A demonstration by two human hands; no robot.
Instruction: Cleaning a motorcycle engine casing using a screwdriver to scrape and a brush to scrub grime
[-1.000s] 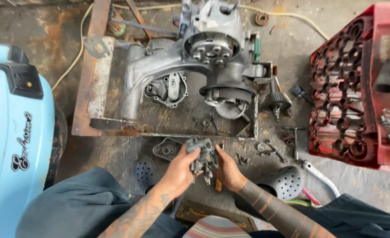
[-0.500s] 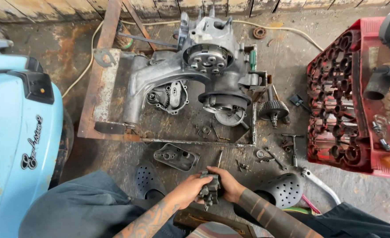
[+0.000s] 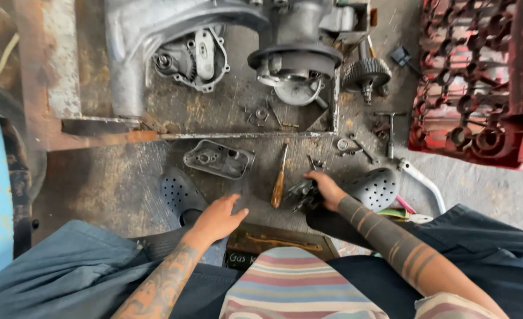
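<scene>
The right hand [image 3: 326,188] clasps a small carburettor [image 3: 301,194]; the screwdriver [image 3: 279,177], lengthwise toward the person, lies between it and the empty, spread left hand [image 3: 219,217].

Dark lettered label [image 3: 242,258] on box, between knees

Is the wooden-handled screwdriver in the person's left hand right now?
No, the wooden-handled screwdriver lies on the floor between the hands; the left hand is empty, and the right hand holds a small metal part.
</scene>
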